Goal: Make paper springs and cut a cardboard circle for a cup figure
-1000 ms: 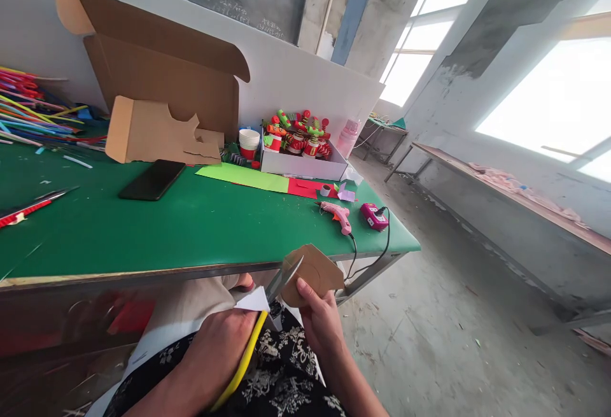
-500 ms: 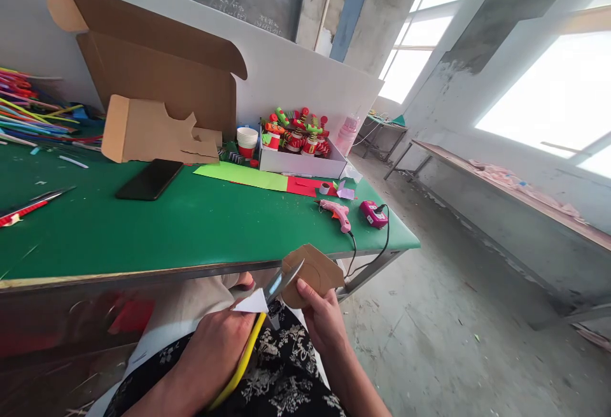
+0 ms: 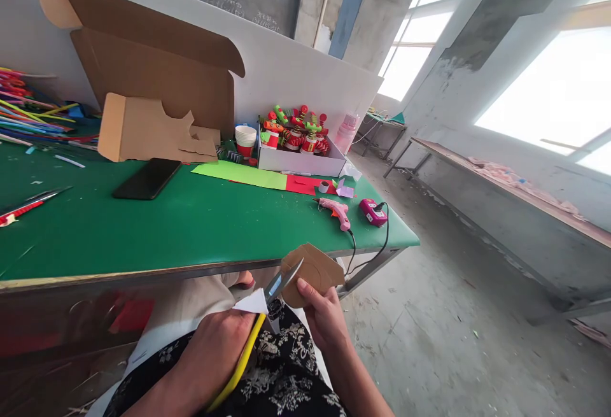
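My left hand [image 3: 224, 340] is closed around a pair of scissors [image 3: 285, 279] with a yellow handle, whose blades point up and to the right. A white scrap [image 3: 252, 303] sits by the base of the blades; how it is attached I cannot tell. Pinched between the thumb and fingers of my right hand [image 3: 327, 318] is a piece of brown cardboard [image 3: 317, 269] with angular outer edges and a faint curved line on it. The scissors lie against the cardboard's left side, one blade over its face. Both hands are above my lap, in front of the table edge.
On the green table [image 3: 214, 232] lie a phone [image 3: 147, 179], a pink glue gun [image 3: 338, 212], a magenta power block [image 3: 373, 212] and a green paper strip [image 3: 243, 175]. Behind stand paper cups [image 3: 245, 141], a white box [image 3: 301, 162] of red-green crafts and an open cardboard box [image 3: 157, 67].
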A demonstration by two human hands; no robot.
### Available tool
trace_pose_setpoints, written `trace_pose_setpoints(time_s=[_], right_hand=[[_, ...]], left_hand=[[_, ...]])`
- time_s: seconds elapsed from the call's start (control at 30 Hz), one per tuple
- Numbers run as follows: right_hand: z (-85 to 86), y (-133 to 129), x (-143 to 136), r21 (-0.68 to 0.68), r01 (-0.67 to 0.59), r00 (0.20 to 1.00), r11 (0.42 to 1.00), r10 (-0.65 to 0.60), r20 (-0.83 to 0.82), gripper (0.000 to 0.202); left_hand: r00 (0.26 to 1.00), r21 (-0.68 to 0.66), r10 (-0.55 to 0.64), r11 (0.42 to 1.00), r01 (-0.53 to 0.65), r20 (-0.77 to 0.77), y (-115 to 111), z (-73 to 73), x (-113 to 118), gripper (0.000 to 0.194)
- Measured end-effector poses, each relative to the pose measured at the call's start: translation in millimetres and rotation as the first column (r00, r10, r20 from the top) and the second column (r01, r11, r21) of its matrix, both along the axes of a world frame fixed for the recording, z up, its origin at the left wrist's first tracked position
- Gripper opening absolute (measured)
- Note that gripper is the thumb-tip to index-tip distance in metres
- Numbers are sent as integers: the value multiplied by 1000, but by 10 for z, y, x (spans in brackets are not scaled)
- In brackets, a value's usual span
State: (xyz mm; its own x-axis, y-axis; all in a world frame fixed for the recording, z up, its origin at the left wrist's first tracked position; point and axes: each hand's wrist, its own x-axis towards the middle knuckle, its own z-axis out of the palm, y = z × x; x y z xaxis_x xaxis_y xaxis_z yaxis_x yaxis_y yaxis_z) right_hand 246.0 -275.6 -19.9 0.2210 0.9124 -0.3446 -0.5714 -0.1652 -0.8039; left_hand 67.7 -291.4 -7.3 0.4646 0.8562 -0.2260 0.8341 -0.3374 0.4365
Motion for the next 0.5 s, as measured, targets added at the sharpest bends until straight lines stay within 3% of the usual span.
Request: trace_pose_setpoints(time_s=[0.2, 0.5], right_hand=[[-8, 11, 32, 13, -38, 999, 999, 38, 12, 71], [-35, 10, 72, 35, -81, 997, 996, 81, 18, 71]], left_hand=[[1000, -3, -6, 1000, 6, 18, 6, -100, -5, 36], [997, -55, -16, 998, 12, -72, 5, 24, 6, 31]])
